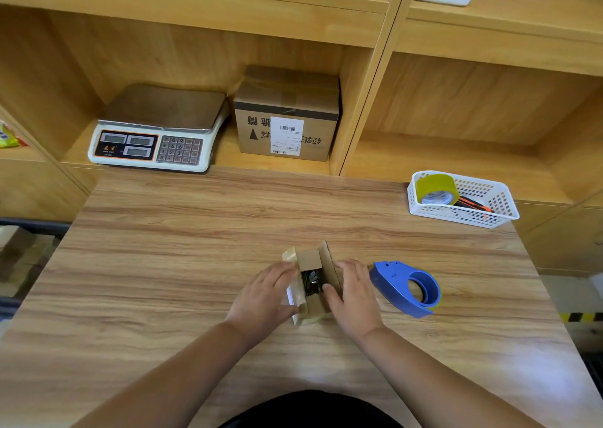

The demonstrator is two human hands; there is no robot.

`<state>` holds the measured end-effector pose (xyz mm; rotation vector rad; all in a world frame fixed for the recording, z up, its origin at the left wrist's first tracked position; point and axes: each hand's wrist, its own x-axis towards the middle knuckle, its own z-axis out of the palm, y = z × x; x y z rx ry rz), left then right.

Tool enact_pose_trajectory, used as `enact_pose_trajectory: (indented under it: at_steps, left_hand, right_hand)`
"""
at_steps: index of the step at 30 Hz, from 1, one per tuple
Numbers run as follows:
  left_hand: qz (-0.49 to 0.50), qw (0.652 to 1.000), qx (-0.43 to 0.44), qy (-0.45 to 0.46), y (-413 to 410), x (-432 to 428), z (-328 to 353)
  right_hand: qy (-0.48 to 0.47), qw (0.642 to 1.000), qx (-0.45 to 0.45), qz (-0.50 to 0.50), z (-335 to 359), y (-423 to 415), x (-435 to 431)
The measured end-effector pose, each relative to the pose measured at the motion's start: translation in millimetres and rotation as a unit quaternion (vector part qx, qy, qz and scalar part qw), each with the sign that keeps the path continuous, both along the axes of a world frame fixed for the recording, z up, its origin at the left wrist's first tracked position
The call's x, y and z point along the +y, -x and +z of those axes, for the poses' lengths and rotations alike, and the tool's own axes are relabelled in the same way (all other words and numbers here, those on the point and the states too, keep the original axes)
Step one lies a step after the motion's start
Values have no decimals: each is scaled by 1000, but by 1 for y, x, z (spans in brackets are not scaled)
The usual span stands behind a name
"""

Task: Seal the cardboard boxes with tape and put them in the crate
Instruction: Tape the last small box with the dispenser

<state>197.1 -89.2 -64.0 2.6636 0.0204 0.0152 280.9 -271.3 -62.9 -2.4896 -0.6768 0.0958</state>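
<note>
Small cardboard box [310, 259]: stands on the table [163, 248], centre and toward the near edge, top flaps open, dark contents visible inside but not identifiable. Old tape and a white label strip show on its left side; no writing on it is legible. Left hand [267, 294]: grip closed round the box's left side, fingers on the left flap, thumb at the near corner. Right hand [354, 297]: grip closed on the raised right flap, thumb on its inner face, fingers behind. Blue tape dispenser [406, 289]: lies on the table just right of the right hand, not touched. White plastic basket [463, 222]: far right corner of the table, holding a yellow-green tape roll [435, 186] and orange-and-black tools [474, 204], type unclear. Shelf [225, 153] behind the table: an electronic scale [156, 130] with keypad digits 0 to 9 readable and red brand characters too small to read; beside it a large cardboard box [287, 114], taped shut, bearing upside-down black Chinese print, a black triangle and a white barcode label with illegible fine text.
</note>
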Motion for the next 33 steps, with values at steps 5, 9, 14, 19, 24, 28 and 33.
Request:
enact_pose_trajectory:
  at_steps: [5,9,14,19,24,28,33]
  left_hand:
    - [-47,997,38,-49,-4,2,-12]
    - [-51,997,44,-42,-4,2,-17]
    - [-35,998,49,-12,-2,1,-20]
    - [-28,998,50,-3,-2,0,-20]
    - [-32,998,48,-13,-4,0,-19]
    - [-39,998,43,-26,-5,0,-16]
    - [-59,995,55,-63,-10,2,-14]
  right_hand:
    - [-31,999,-17,17,5,10,-11]
    - [4,995,-62,79,9,16,-14]
    - [52,989,-51,128,8,17,-11]
    - [86,982,-73,152,6,17,-8]
    - [142,963,-141,180,3,15,-9]
    - [192,944,-180,201,3,14,-7]
    - [226,934,-179,210,7,11,-7]
